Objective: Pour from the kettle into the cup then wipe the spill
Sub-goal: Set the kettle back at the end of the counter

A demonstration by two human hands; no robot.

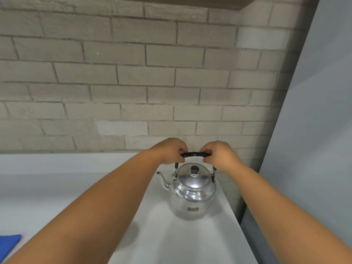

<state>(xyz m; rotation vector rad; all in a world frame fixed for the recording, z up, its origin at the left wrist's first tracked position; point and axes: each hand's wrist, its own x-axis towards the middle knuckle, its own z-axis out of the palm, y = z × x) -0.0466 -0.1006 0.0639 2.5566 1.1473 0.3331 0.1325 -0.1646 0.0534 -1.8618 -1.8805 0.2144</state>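
A shiny metal kettle [192, 195] with a domed lid and a dark knob stands upright on the white counter [171, 241], its spout pointing left. Its black arched handle [196, 154] is raised above the lid. My left hand [171, 150] grips the handle's left end and my right hand [219, 153] grips its right end. A blue cloth [9, 242] lies at the counter's lower left, mostly cut off by the frame edge. No cup is in view.
A grey brick wall [133, 82] rises right behind the kettle. The counter's right edge [236, 216] runs close beside the kettle, with a pale grey panel [314, 130] beyond it.
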